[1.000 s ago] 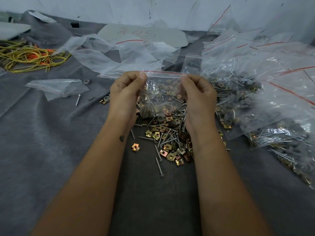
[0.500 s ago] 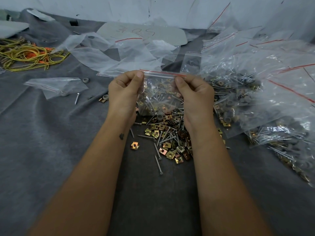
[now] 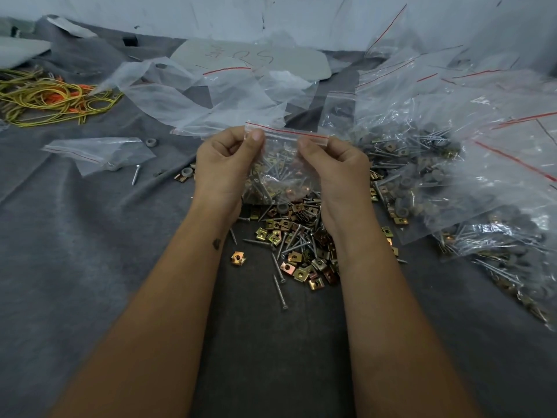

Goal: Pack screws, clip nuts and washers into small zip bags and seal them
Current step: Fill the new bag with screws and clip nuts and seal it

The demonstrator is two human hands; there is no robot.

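A small clear zip bag (image 3: pixel 281 164) with a red strip along its top hangs between my hands, holding screws and brass-coloured clip nuts. My left hand (image 3: pixel 224 164) pinches the strip at its left end, and my right hand (image 3: pixel 334 167) pinches it nearer the right end. Below the bag, loose clip nuts and screws (image 3: pixel 297 251) lie in a heap on the grey cloth (image 3: pixel 90 267). One clip nut (image 3: pixel 238 257) sits apart to the left.
Filled zip bags (image 3: pixel 452 182) pile up at the right. Empty bags (image 3: pixel 99 153) and crumpled plastic (image 3: pixel 187 95) lie at the left and back. Yellow and orange cords (image 3: pixel 45 99) lie far left. A grey washer (image 3: pixel 149 142) and a lone screw (image 3: pixel 136 175) rest nearby.
My right thumb and finger have slid leftward along the red strip, toward my left hand. The bag hangs a little lower between the hands.
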